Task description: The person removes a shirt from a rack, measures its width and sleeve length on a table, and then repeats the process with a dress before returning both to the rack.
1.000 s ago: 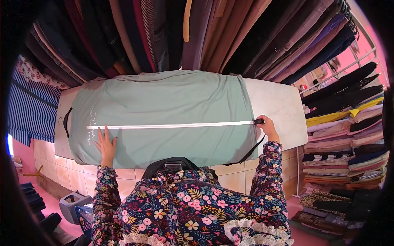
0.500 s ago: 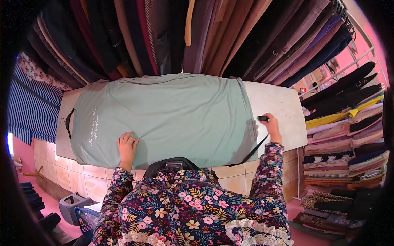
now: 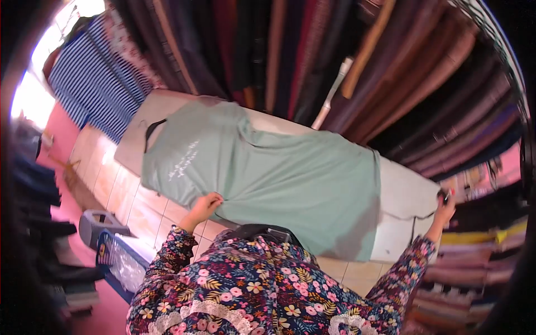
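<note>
A pale green shirt (image 3: 301, 173) with white script lettering lies spread out, a black hanger (image 3: 153, 134) at its neck end. My left hand (image 3: 206, 207) pinches the shirt's near edge, and creases run out from the fingers. Off to the right, past the hem, my right hand (image 3: 445, 209) is closed around a small black object (image 3: 445, 195). A thin black cord or strap runs from that hand across the white board. Blur hides the object's exact kind.
Beneath the shirt is a white tabletop (image 3: 407, 204). Dark trousers hang in a row along its far side. Striped blue cloth (image 3: 100, 72) hangs at the left. A blue basket (image 3: 103, 262) and a grey stool (image 3: 100, 226) stand on the floor; folded clothes (image 3: 474, 268) are stacked at right.
The view has turned, so the table slants down to the right. My right hand has moved farther right from the hem with the black object. My left fingers have closed on the shirt's edge.
</note>
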A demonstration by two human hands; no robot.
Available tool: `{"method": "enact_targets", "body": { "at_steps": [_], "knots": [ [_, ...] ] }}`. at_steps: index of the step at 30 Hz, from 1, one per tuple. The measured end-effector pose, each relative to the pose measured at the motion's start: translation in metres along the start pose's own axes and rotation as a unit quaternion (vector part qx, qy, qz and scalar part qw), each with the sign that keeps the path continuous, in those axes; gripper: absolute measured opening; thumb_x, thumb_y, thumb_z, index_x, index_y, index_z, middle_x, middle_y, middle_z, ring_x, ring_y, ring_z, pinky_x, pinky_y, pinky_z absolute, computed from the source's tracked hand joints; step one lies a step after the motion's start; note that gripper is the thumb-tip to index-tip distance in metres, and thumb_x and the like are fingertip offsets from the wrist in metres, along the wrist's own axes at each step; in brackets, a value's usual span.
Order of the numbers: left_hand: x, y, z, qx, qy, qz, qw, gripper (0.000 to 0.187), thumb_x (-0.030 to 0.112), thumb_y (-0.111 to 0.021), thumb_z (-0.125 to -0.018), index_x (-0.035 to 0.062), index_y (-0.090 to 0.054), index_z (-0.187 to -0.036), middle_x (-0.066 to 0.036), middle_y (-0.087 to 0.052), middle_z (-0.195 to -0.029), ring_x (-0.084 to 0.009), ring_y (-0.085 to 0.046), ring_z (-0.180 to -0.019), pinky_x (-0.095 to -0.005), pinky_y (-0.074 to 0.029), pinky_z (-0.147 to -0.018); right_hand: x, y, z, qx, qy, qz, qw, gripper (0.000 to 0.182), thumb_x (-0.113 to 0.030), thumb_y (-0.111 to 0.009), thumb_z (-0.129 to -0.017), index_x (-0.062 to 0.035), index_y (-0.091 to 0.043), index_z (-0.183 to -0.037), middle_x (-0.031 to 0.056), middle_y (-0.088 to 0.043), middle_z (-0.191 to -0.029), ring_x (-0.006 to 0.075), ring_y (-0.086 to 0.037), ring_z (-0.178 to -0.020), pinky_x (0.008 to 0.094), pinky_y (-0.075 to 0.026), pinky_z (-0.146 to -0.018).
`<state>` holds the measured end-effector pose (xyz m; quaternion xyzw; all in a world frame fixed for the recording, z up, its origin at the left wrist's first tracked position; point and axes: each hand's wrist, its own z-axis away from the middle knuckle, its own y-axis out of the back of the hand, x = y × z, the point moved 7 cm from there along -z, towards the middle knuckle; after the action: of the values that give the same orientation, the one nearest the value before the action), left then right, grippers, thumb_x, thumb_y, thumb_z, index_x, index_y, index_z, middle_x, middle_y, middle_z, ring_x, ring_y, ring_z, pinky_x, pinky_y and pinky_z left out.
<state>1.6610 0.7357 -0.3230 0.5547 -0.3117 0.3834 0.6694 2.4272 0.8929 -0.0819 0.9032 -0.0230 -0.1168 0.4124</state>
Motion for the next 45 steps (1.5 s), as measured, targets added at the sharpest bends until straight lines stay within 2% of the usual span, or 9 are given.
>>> {"method": "enact_targets", "body": {
  "at_steps": [5, 9, 12, 13, 18, 24, 28, 33, 45],
  "knots": [
    [0.003, 0.03, 0.017, 0.074, -0.012, -0.045, 0.996, 0.013, 0.008, -0.057, -0.085, 0.0028, -0.06, -0.097, -0.014, -0.064, -0.086, -0.029, -0.061, -0.081, -0.0355, -0.048, -0.074, 0.054, -0.141, 0.112, -0.216, -0.192, 0.019, 0.957, 0.047, -0.031, -0.068, -0.081, 0.0099, -0.059, -0.102, 0.0257, -0.063, -0.097, 0.0344, -0.063, -0.086, 0.0407, -0.05, -0.075],
    [-0.026, 0.111, 0.026, 0.25, 0.0, -0.146, 0.957, 0.019, 0.011, -0.058, -0.084, 0.0082, -0.061, -0.102, -0.014, -0.061, -0.103, -0.0328, -0.054, -0.102, -0.0397, -0.043, -0.089, 0.071, -0.196, 0.184, -0.131, -0.347, -0.302, 0.878, 0.041, -0.026, -0.065, -0.083, 0.0109, -0.057, -0.098, 0.0201, -0.064, -0.089, 0.027, -0.062, -0.08, 0.0361, -0.05, -0.069],
    [-0.055, 0.164, 0.038, 0.349, 0.119, -0.169, 0.914, 0.022, 0.011, -0.058, -0.084, 0.0077, -0.06, -0.105, -0.016, -0.056, -0.113, -0.035, -0.049, -0.11, -0.0405, -0.039, -0.095, -0.04, -0.091, 0.145, -0.073, -0.178, 0.217, 0.957, 0.042, -0.027, -0.061, -0.085, 0.0033, -0.054, -0.114, 0.0223, -0.06, -0.108, 0.0362, -0.059, -0.094, 0.0453, -0.045, -0.083],
    [-0.093, 0.186, 0.036, 0.354, 0.111, -0.155, 0.916, 0.022, 0.011, -0.058, -0.084, 0.0077, -0.06, -0.105, -0.016, -0.056, -0.113, -0.035, -0.049, -0.11, -0.0405, -0.039, -0.095, -0.069, -0.084, 0.156, -0.057, -0.176, 0.22, 0.958, 0.042, -0.027, -0.061, -0.085, 0.0033, -0.054, -0.114, 0.0223, -0.06, -0.108, 0.0362, -0.059, -0.094, 0.0453, -0.045, -0.083],
    [-0.103, 0.207, 0.032, 0.446, 0.17, -0.251, 0.842, 0.029, 0.004, -0.056, -0.081, 0.0005, -0.056, -0.11, -0.022, -0.055, -0.115, -0.0396, -0.05, -0.109, -0.0424, -0.041, -0.095, -0.018, -0.179, 0.198, -0.09, -0.173, -0.016, 0.981, 0.054, -0.039, -0.056, -0.087, -0.0066, -0.047, -0.129, 0.0202, -0.052, -0.123, 0.0397, -0.052, -0.104, 0.0448, -0.042, -0.087],
    [-0.136, 0.212, -0.001, 0.382, 0.267, -0.217, 0.857, 0.025, 0.009, -0.053, -0.082, -0.0019, -0.057, -0.104, -0.023, -0.057, -0.106, -0.0403, -0.056, -0.098, -0.0458, -0.046, -0.085, -0.212, -0.203, 0.234, -0.321, -0.173, 0.023, 0.931, 0.072, -0.059, -0.047, -0.084, -0.0076, -0.043, -0.133, 0.0198, -0.04, -0.137, 0.0414, -0.035, -0.125, 0.0588, -0.031, -0.095],
    [-0.169, 0.191, -0.013, 0.306, 0.232, -0.234, 0.893, 0.024, 0.013, -0.046, -0.085, -0.0034, -0.054, -0.101, -0.023, -0.06, -0.099, -0.0362, -0.061, -0.086, -0.0425, -0.052, -0.071, -0.361, -0.222, 0.27, -0.328, 0.041, -0.159, 0.93, 0.071, -0.037, -0.075, -0.066, -0.0004, -0.049, -0.12, 0.0234, -0.047, -0.125, 0.0416, -0.039, -0.119, 0.051, -0.031, -0.1],
    [-0.1, 0.2, 0.0, 0.39, 0.111, -0.238, 0.883, 0.021, 0.013, -0.05, -0.082, -0.0014, -0.054, -0.096, -0.02, -0.062, -0.086, -0.0364, -0.062, -0.076, -0.0414, -0.052, -0.061, -0.528, -0.207, 0.334, -0.329, 0.184, -0.209, 0.902, 0.064, -0.018, -0.075, -0.062, -0.0002, -0.048, -0.117, 0.024, -0.046, -0.123, 0.0407, -0.038, -0.12, 0.0472, -0.029, -0.103],
    [-0.118, 0.206, -0.008, 0.295, 0.185, -0.195, 0.917, 0.037, 0.026, -0.065, -0.069, -0.0009, -0.053, -0.091, -0.017, -0.061, -0.08, -0.034, -0.063, -0.074, -0.0434, -0.052, -0.064, -0.599, -0.21, 0.361, -0.322, 0.183, -0.225, 0.901, 0.056, -0.015, -0.071, -0.068, -0.0011, -0.048, -0.117, 0.0233, -0.045, -0.126, 0.039, -0.035, -0.123, 0.048, -0.025, -0.105]
  ]
}}
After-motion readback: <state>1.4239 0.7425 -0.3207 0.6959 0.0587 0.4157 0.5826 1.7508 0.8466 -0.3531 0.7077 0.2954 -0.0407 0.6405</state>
